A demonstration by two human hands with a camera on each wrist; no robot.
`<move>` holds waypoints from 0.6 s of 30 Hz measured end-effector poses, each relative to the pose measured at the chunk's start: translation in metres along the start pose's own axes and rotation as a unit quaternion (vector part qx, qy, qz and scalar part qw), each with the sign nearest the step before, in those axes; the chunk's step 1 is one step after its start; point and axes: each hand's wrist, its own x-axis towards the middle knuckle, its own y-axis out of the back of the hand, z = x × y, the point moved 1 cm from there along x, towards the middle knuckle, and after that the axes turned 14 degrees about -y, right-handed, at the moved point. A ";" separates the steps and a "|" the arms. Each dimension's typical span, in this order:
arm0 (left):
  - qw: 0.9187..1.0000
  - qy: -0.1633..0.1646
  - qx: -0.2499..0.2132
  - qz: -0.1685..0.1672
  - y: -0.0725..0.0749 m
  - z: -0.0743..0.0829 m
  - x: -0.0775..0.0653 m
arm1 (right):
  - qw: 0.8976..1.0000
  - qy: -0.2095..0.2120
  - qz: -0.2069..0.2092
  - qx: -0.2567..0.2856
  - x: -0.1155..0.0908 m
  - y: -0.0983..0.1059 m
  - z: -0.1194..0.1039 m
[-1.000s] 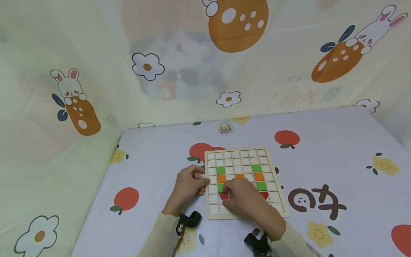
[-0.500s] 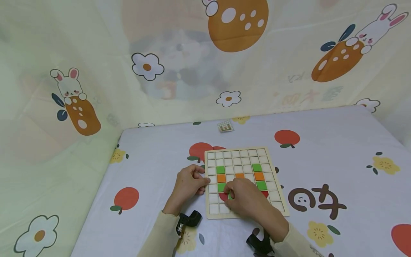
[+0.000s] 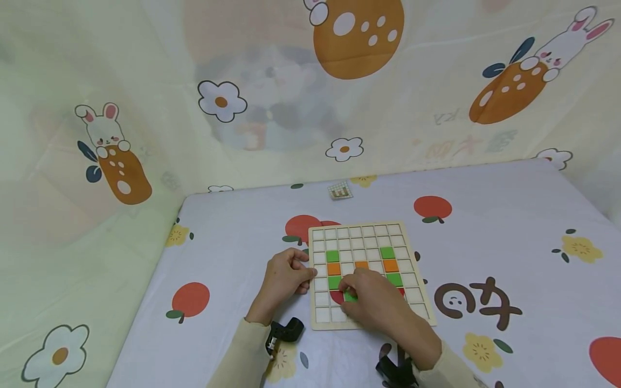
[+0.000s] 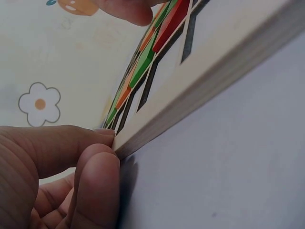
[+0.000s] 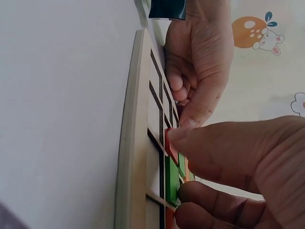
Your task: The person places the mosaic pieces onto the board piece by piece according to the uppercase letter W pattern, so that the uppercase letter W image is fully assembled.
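A wooden grid board lies on the printed cloth, with green, orange and red tiles set in its squares. My left hand pinches the board's left edge; thumb and fingertip meet that rim in the left wrist view. Over the lower middle of the grid, my right hand has its thumb and fingers curled round a green tile. Just left of this tile sits a red rounded tile. In the right wrist view the green tile shows between thumb and fingertips. The hand hides several squares.
Farther back on the cloth lies a small patterned card. Black camera mounts, one at the left wrist and one at the right wrist, hang close to the cloth. A hanging printed sheet borders the table behind.
My right hand has shifted slightly to the right, uncovering more of the red tile and part of the green tile. The left hand and the board keep their places.
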 end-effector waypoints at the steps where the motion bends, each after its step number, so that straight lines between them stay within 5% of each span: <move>1: 1.000 0.000 0.001 0.000 0.000 0.000 0.000 | 1.000 -0.001 0.004 0.001 0.000 0.000 0.001; 12: 1.000 -0.011 0.020 -0.009 0.001 0.004 0.004 | 0.998 0.011 0.063 -0.011 -0.003 0.014 0.021; 18: 0.994 -0.039 0.101 -0.012 0.002 0.007 0.006 | 0.995 0.022 0.098 -0.024 0.003 0.025 0.032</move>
